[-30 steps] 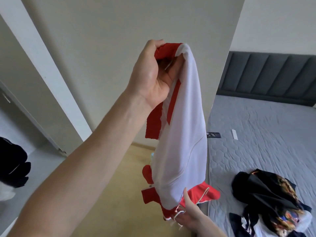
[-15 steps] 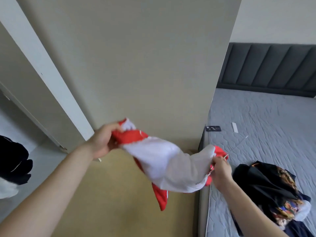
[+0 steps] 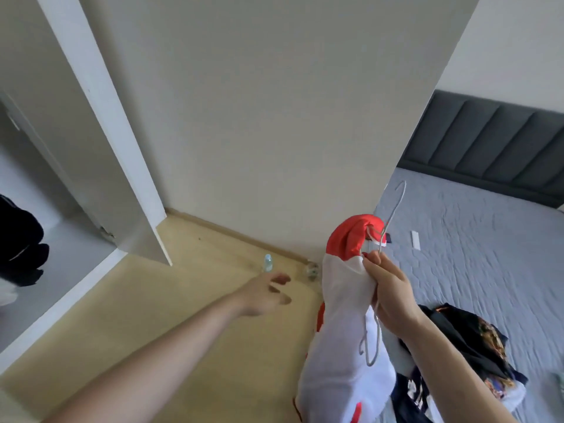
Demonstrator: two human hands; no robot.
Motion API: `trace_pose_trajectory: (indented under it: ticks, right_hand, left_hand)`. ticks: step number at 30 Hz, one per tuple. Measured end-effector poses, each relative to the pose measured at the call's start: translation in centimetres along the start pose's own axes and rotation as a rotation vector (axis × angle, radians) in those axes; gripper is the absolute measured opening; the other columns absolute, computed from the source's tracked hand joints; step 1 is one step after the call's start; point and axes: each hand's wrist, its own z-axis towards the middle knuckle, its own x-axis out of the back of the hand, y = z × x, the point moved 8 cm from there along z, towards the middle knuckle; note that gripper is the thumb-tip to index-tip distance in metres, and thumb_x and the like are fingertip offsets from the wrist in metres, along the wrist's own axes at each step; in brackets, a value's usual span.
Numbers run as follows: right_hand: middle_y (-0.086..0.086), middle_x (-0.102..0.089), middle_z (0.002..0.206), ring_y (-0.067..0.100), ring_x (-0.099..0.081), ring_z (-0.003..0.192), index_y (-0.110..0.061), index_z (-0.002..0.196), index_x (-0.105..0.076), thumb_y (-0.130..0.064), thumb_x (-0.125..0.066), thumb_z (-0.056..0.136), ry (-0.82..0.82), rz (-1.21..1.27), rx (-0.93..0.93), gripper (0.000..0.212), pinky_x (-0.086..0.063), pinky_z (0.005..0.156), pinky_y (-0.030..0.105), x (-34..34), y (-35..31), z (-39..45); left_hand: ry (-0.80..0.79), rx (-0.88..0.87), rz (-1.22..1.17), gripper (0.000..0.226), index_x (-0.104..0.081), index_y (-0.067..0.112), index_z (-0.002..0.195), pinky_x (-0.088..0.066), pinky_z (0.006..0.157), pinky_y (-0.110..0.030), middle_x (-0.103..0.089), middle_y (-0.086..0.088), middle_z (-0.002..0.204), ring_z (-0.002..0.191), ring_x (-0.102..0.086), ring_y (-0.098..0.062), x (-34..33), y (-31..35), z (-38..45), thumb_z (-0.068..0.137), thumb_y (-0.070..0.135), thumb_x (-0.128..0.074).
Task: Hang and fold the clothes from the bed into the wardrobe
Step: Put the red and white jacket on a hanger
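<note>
My right hand (image 3: 389, 293) grips a white and red garment (image 3: 341, 331) together with a thin wire hanger (image 3: 393, 215). The hanger's hook sticks up above my fingers and another bend of the wire shows below my palm. The garment hangs down from my fist, red at the top, white below. My left hand (image 3: 264, 296) is held out over the floor to the left of the garment, with relaxed fingers and nothing in it. A pile of dark, patterned clothes (image 3: 464, 346) lies on the grey bed (image 3: 488, 254) at lower right. The wardrobe (image 3: 45, 270) stands open at left.
A white wardrobe door (image 3: 100, 126) stands open between me and the wall. Dark clothes (image 3: 18, 239) lie inside the wardrobe at far left. A small bottle (image 3: 268, 262) and a glass jar (image 3: 312, 270) stand on the wooden floor by the wall. A white strip (image 3: 415, 239) lies on the bed.
My left hand has let go of the garment and drawn away to the left. My right hand has risen with the garment, which now hangs down from it, and the hanger is in that hand.
</note>
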Motion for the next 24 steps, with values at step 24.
trace_pose_trajectory:
  ticks: [24]
  right_hand:
    - [0.005,-0.046,0.061,0.012,-0.051,0.048,-0.007,0.072,-0.036,-0.007,-0.063,0.098,0.311,-0.478,0.264,0.037,-0.057,0.052,0.035,4.2,-0.2,-2.0]
  left_hand:
    - [0.277,-0.24,-1.141,0.018,-0.059,0.004,0.114,-0.052,0.085,-0.038,-0.063,-0.018,0.103,0.092,-0.062,-0.028,4.0,14.3,-3.0,0.108,0.014,-0.046]
